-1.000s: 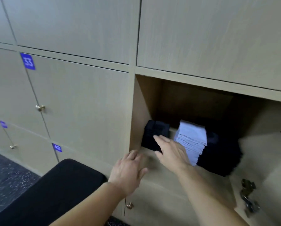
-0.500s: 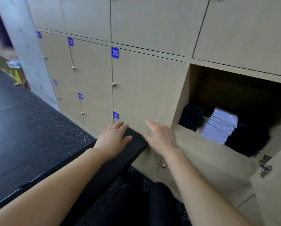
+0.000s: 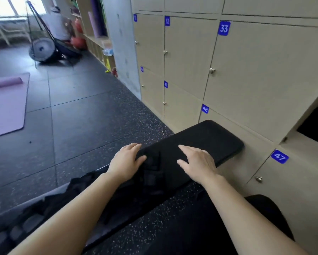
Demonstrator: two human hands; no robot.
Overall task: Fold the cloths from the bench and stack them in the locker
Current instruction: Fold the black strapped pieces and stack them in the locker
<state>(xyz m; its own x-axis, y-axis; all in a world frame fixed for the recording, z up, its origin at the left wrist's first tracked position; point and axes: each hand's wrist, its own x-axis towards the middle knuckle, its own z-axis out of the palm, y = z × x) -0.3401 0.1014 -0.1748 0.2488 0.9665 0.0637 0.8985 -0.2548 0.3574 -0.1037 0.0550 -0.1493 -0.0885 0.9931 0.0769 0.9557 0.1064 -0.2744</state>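
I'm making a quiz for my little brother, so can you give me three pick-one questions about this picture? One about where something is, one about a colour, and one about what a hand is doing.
1. Where is the purple mat?
A. In a locker
B. On the floor
C. In a hand

2. What colour are the number tags on the locker doors?
A. Red
B. Green
C. Blue

3. What is the right hand doing?
A. It is open over the bench
B. It is gripping a cloth
C. It is turning a locker knob

Answers:
1 B: the mat lies on the dark floor at the left.
2 C: the tags 33, 47 and 48 are all blue.
3 A: its fingers are straight and hold nothing.
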